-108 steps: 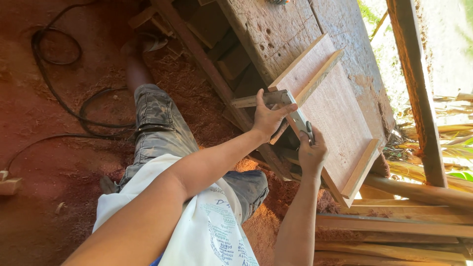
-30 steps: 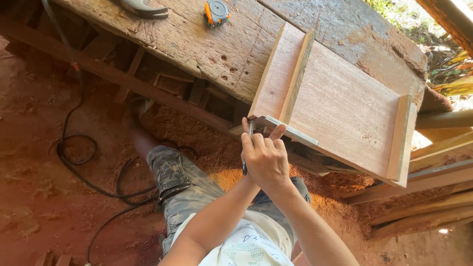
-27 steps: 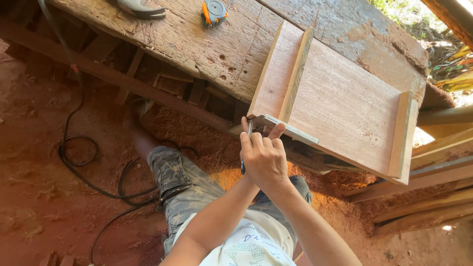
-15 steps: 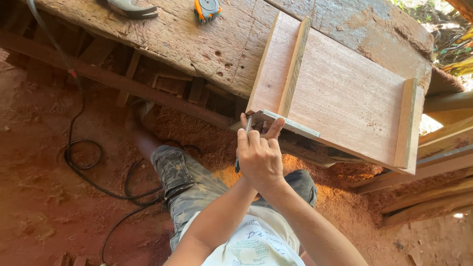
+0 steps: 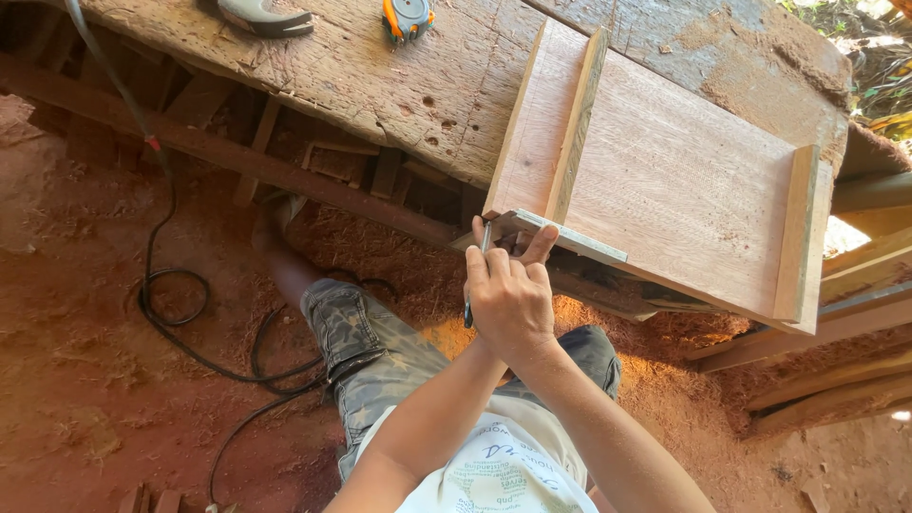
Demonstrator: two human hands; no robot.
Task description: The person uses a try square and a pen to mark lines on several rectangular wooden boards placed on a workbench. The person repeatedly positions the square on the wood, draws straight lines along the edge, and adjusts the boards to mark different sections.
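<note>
Head view: a pencil [image 5: 472, 285] is gripped in the left hand [image 5: 508, 299], tip at a metal square [image 5: 560, 235] laid against the near edge of the panel [image 5: 665, 190] on the bench [image 5: 380, 76]. The right hand is hidden beneath the left; its grip cannot be told. A tape measure [image 5: 407, 16] lies at the bench's far edge.

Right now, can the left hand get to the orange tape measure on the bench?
Probably yes, with a stretch. The left hand sits at the wooden panel's near edge, and only bare bench top lies between it and the tape measure.
</note>
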